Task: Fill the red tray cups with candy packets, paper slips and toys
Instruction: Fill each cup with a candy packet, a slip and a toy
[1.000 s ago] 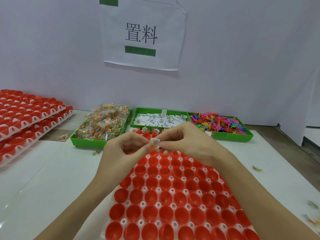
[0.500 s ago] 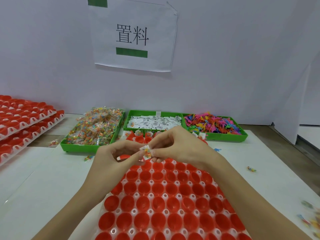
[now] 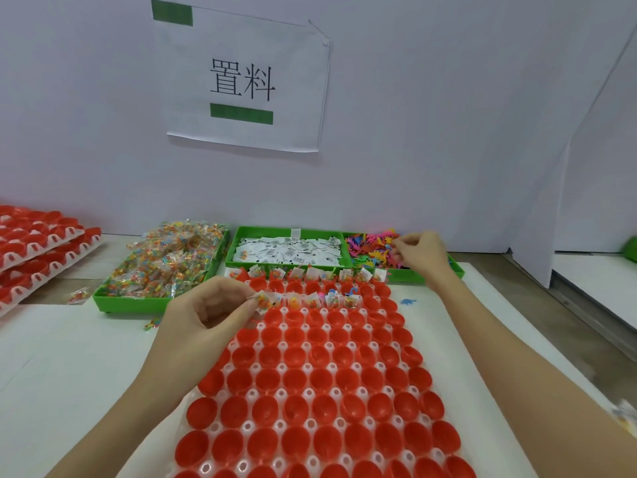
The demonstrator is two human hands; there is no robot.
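Head view shows both your hands over the worktop [image 3: 69, 357]. Your left hand [image 3: 206, 312] pinches one candy packet [image 3: 266, 301] between thumb and fingers at the left end of the red tray's [image 3: 310, 391] second row. Your right hand [image 3: 422, 251] reaches into the toy bin [image 3: 451, 267], fingers curled among the toys [image 3: 368, 250]; you cannot tell whether they hold one. Three green bins stand behind the tray: candy [image 3: 165, 267] on the left, slips [image 3: 286, 251] in the middle, toys on the right. The tray's far row holds packets and slips, and several second-row cups are filled. One blue toy [image 3: 408, 301] lies loose just right of the tray. Two more red trays [image 3: 31, 243] are stacked at far left. One paper sign [image 3: 241, 81] hangs on the wall.
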